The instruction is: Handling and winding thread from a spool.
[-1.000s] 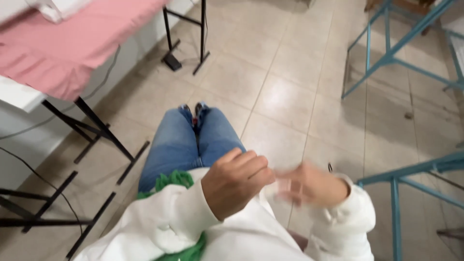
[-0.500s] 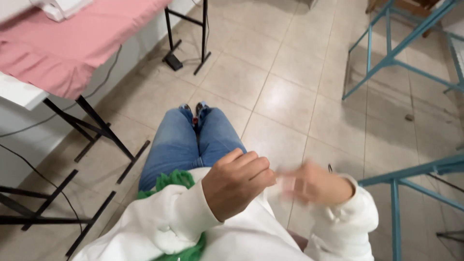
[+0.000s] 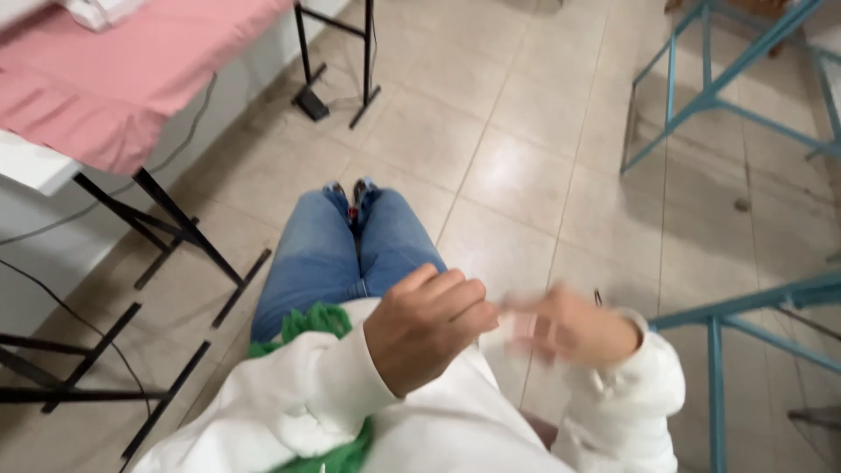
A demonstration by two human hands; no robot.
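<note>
Since the earlier frame the right hand [image 3: 574, 328] has kept blurring just beside the curled, steady left hand [image 3: 427, 326], so what the closed fingers pinch, perhaps a thread, cannot be told, with white cloth [image 3: 455, 429] draped directly below the grip.
</note>
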